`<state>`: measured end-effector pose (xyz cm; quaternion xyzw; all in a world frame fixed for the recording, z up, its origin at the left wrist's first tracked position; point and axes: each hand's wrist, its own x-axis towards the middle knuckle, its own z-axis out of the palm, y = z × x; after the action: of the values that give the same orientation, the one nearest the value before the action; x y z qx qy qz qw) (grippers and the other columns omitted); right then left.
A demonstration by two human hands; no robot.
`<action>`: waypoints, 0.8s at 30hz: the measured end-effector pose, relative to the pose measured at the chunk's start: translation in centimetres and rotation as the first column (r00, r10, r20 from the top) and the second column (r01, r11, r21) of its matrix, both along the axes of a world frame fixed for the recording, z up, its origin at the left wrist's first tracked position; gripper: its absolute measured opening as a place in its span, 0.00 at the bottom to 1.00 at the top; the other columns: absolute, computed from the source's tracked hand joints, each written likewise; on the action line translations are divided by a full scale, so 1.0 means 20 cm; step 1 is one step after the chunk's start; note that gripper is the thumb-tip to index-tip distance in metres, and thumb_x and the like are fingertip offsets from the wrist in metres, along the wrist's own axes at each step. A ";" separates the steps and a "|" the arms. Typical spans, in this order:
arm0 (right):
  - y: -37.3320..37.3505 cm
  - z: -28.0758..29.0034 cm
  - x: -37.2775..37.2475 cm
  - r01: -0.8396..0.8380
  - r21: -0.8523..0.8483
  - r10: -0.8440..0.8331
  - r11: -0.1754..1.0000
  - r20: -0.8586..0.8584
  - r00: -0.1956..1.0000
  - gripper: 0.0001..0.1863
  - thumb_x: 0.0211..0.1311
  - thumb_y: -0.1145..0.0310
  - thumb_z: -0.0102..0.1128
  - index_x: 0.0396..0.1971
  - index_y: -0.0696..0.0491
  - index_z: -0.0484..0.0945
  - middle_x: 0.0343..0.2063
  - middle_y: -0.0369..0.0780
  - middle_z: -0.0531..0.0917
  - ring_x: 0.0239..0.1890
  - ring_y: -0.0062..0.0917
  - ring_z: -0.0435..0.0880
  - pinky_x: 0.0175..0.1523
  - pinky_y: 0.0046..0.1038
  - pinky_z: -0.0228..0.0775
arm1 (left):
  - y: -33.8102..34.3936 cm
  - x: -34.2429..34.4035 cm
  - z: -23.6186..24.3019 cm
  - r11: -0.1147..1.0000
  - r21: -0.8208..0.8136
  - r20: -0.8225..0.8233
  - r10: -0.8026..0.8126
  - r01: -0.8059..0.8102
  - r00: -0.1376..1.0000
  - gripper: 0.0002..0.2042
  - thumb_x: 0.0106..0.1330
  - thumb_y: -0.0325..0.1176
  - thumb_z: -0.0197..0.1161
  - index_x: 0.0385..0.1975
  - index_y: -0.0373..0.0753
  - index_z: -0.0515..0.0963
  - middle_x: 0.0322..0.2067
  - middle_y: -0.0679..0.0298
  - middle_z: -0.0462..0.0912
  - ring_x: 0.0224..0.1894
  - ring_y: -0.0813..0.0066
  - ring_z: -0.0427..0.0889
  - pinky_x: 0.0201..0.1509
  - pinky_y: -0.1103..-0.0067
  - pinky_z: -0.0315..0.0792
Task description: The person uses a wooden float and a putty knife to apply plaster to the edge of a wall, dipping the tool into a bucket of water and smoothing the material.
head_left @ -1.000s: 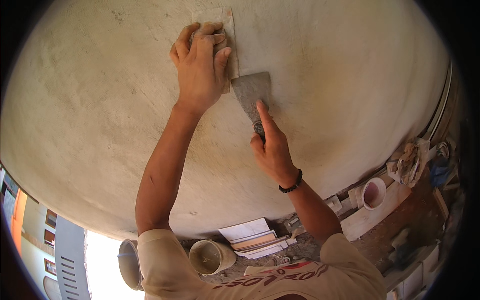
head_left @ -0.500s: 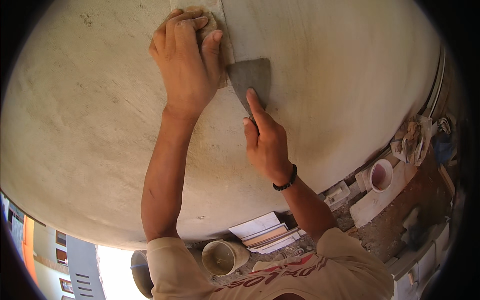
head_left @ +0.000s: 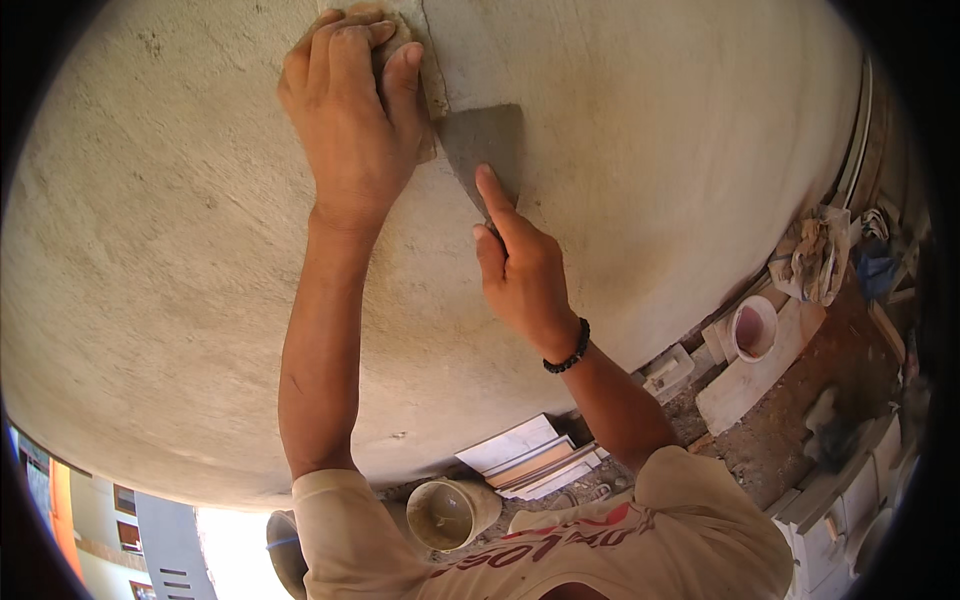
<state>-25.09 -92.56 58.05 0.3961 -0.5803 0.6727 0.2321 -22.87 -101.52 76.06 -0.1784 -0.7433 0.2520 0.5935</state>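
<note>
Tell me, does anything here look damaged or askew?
Slightly: the pale wall has brownish blotches, so its colour looks uneven; below, the stacked panels at its foot sit with edges out of line.

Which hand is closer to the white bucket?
Right. In the picture, the right hand, holding a scraper, is above and left of the white bucket; the left hand is higher and farther left.

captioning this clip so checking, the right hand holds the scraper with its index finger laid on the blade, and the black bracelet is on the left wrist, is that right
Not quite: the head view shows the black bracelet on the right wrist, not the left. The right hand does hold the scraper, with its index finger laid on the blade.
</note>
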 end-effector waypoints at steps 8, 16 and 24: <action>0.00 0.04 0.00 0.035 0.009 -0.035 0.999 -0.019 0.999 0.30 0.60 0.75 0.53 0.64 0.52 0.60 0.18 0.44 0.76 0.19 0.31 0.78 0.26 0.31 0.71 | -0.01 -0.01 -0.03 0.996 0.080 -0.023 0.040 -0.038 0.999 0.10 0.67 0.35 0.55 0.37 0.35 0.75 0.44 0.59 0.80 0.54 0.58 0.73 0.58 0.68 0.60; -0.02 0.01 0.01 -0.028 -0.027 0.028 0.999 0.031 0.999 0.30 0.61 0.74 0.53 0.64 0.52 0.60 0.18 0.44 0.75 0.19 0.32 0.77 0.27 0.31 0.71 | -0.04 -0.02 -0.02 0.999 0.049 -0.028 -0.009 0.010 1.000 0.09 0.64 0.34 0.57 0.37 0.36 0.75 0.43 0.61 0.80 0.53 0.58 0.72 0.58 0.67 0.59; 0.04 0.05 -0.01 -0.025 0.006 0.024 1.000 0.030 0.999 0.29 0.61 0.75 0.53 0.63 0.53 0.61 0.17 0.44 0.75 0.20 0.31 0.78 0.27 0.31 0.72 | -0.03 -0.03 -0.02 0.997 0.063 -0.019 -0.039 0.040 0.999 0.08 0.62 0.34 0.60 0.37 0.37 0.75 0.43 0.62 0.79 0.53 0.59 0.71 0.58 0.67 0.57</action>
<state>-25.33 -91.79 58.97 0.3939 -0.5809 0.6794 0.2139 -23.49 -102.20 75.73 -0.1718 -0.7418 0.2180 0.6104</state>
